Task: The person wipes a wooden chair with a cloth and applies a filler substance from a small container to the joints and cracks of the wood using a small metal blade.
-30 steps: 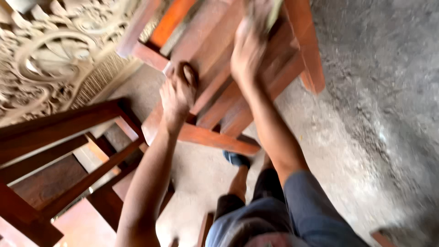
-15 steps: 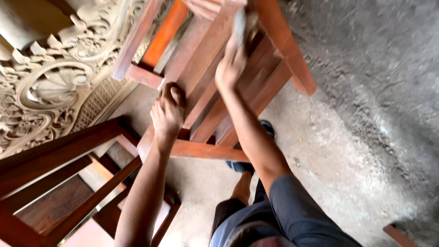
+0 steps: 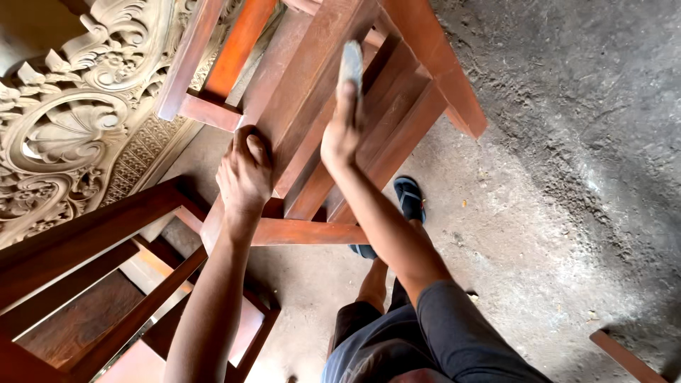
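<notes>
- Right hand point(image 3: 342, 131): fingers stretched forward and pressed flat on a grey sanding pad point(image 3: 350, 64); the pad is pinned between the fingertips and the wood, not wrapped in a fist.
- Sanding pad: lies under and just beyond the right fingertips, on the top face of a reddish slat point(image 3: 312, 85) of a wooden chair frame point(image 3: 425, 78).
- Left hand point(image 3: 245, 174): fingers curled shut over the near edge of the same frame, thumb side up, gripping the wood just beside the slat that carries the pad.
- Chair frame: reddish-brown, tilted, its slats running away from both sets of fingers toward the top of the view; a crossbar point(image 3: 305, 232) passes just below the left knuckles.
- Left of the left fingers: a pale carved panel point(image 3: 64, 135) with scrolls and a shell shape, well apart from the hand.
- Below the left forearm: darker wooden rails point(image 3: 92, 234) of a second frame.
- Below the right wrist: a dark sandal point(image 3: 410, 198) on the grey concrete floor point(image 3: 567, 177), close to the frame's near end.
- Lower right corner: a short wooden strip point(image 3: 624, 357) lies on the floor, well apart from both hands.
</notes>
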